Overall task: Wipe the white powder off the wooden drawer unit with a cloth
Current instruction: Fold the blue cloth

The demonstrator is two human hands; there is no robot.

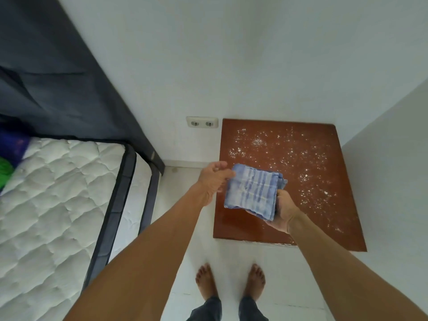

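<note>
Your left hand (pixel 214 179) pinches the folded blue cloth (pixel 253 193) at its near-left corner; your right hand (pixel 283 210) clamps its right edge, holding it above the drawer unit (pixel 324 218). White powder (pixel 308 177) still speckles the top, so wiping hasn't begun: next, press the cloth down and sweep.

Drawer unit (pixel 301 218): I see only its top; the drawer fronts are out of sight below.
Cloth (pixel 253 192): it covers part of that top, so any powder (pixel 258 142) beneath it is hidden.
My right hand (pixel 286 210): its fingers are tucked behind the cloth.
My left hand (pixel 214 179): slightly blurred, the fingertips indistinct.
Mattress (pixel 53 193): cut off by the left and bottom edges.
Green thing (pixel 5 169): cropped, too little shows to identify.
</note>
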